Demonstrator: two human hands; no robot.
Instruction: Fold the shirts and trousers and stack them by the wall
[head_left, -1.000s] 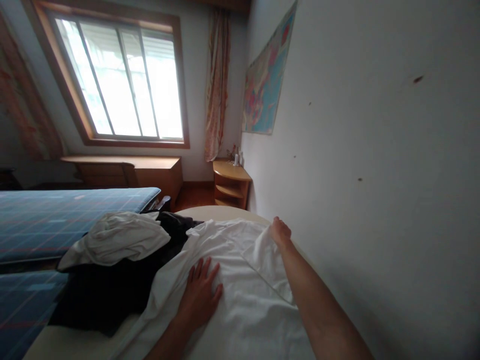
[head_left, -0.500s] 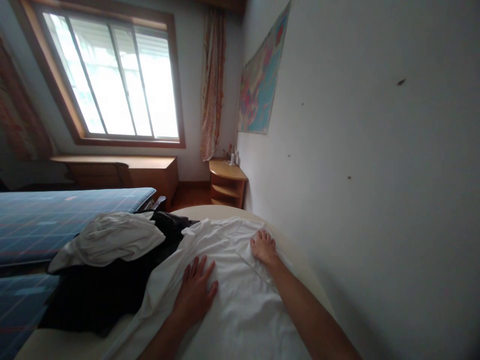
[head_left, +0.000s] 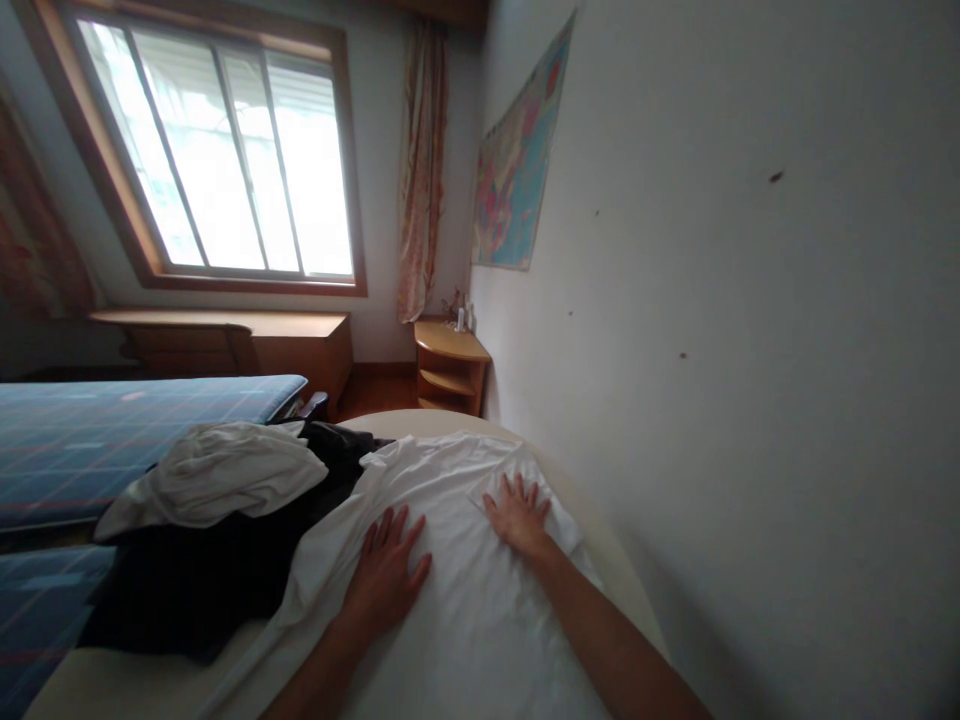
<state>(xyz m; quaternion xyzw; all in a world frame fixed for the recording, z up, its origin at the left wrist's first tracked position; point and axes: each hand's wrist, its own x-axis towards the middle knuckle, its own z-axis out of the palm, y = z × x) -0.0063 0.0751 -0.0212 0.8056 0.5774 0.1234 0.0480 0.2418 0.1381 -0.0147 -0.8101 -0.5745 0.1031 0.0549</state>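
A white garment (head_left: 465,600), slightly wrinkled, lies spread over a cream rounded table (head_left: 420,418). My left hand (head_left: 386,575) rests flat on its left part, fingers apart and pointing away from me. Farther right, my right hand (head_left: 517,515) also presses on the cloth with its fingers spread, close to a folded edge. Neither hand grips the fabric. Left of the white garment is a heap of black clothing (head_left: 195,590) with a crumpled whitish cloth (head_left: 225,475) on top.
A mattress with a blue plaid cover (head_left: 150,430) adjoins the table at left. The white wall (head_left: 712,480) runs close along the right side. Beyond stand a corner shelf (head_left: 450,342) and a wooden desk (head_left: 300,345) under the window (head_left: 225,160).
My right hand has come a little nearer to me and its fingers have spread out on the cloth. My left hand stays nearly in place. The view has turned slightly right.
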